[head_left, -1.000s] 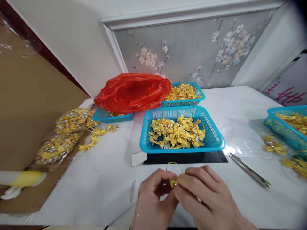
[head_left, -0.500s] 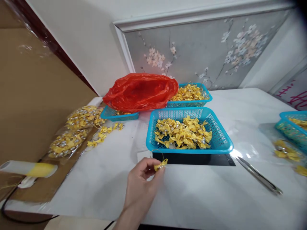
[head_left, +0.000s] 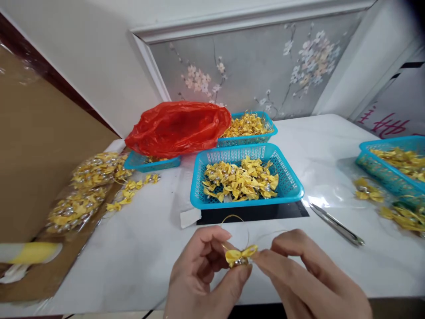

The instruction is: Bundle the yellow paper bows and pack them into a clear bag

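Note:
Low in the middle, a small yellow ribbon bow (head_left: 239, 256) with silver beads sits pinched between the thumb and fingers of my left hand (head_left: 206, 274). A thin gold wire loop (head_left: 232, 216) rises above those fingers. My right hand (head_left: 308, 270) comes in from the right, its fingertips pressed together at the bow's right end. A fine thread (head_left: 275, 231) curves near its knuckles; whether those fingers hold the thread or the bow's edge is hidden. Just beyond my hands stands a blue basket (head_left: 292, 195) full of similar yellow bows (head_left: 239, 179).
Metal thread snips (head_left: 337, 225) lie to the right, near loose bows (head_left: 368, 191) and another blue basket (head_left: 368, 161). Behind are a red plastic bag (head_left: 179, 128) and a further basket (head_left: 245, 141). Bagged bows (head_left: 78, 210) rest on cardboard at left.
My right hand has come into view and reached the bow. My left hand has moved right and lower with the bow. The view has shifted to the right.

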### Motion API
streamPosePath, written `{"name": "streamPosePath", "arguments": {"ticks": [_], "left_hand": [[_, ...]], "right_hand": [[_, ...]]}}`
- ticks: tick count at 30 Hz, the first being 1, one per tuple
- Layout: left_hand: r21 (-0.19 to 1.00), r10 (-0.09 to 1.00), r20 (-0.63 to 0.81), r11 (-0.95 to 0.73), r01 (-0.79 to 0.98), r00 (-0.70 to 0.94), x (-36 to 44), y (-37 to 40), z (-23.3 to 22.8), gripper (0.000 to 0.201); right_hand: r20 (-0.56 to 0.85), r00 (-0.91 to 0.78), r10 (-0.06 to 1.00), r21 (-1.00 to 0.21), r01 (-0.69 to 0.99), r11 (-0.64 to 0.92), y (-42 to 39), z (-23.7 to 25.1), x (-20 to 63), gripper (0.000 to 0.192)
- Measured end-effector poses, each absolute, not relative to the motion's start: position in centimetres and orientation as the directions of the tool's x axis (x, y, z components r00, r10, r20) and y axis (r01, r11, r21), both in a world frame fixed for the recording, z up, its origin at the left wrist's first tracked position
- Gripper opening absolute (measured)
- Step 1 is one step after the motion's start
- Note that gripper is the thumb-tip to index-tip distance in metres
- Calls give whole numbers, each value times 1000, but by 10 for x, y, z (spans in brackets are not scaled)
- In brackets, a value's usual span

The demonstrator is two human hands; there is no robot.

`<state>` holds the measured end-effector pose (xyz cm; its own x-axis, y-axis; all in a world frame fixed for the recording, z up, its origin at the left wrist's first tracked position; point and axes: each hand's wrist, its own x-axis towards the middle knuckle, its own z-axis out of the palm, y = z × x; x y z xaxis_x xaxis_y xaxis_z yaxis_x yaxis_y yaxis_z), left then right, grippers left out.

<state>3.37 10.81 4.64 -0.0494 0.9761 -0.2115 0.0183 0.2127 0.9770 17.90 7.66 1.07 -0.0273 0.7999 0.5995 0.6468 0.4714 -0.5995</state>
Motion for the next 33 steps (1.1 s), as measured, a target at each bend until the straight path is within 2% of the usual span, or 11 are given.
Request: {"name": "streamPosePath", "arguments": {"ticks": [3,6,9,14,17,21,26,33], "left_hand": [[963,963,-269,269,-5,-5,33,108,48,22],[944,944,-319,324,-66,79,29,110,47,25],[933,934,-328,344,-105,142,26,111,44,28],[918,920,-339,369,-142,197,23,113,41,31],[923,924,-326,357,-145,199,23,113,40,30],[921,921,-333,364,-143,200,23,113,40,30],[880,891,-381,431,-198,246,24,114,42,32],[820,850,-427,507,-265,308,24,117,41,31]], "right_hand": [[682,-105,724,-461,707,537,81,13,182,25],[696,-134,705,-425,715,555,80,16,188,26],[678,-128,723,-444,713,543,79,16,187,26],[683,-21,730,-512,698,500,80,15,178,26],[701,-24,713,-495,703,510,81,16,179,25],[696,-108,710,-446,709,545,82,19,183,22],[705,-34,709,-493,695,524,83,19,180,18],[727,-20,686,-492,681,542,85,16,181,20]]}}
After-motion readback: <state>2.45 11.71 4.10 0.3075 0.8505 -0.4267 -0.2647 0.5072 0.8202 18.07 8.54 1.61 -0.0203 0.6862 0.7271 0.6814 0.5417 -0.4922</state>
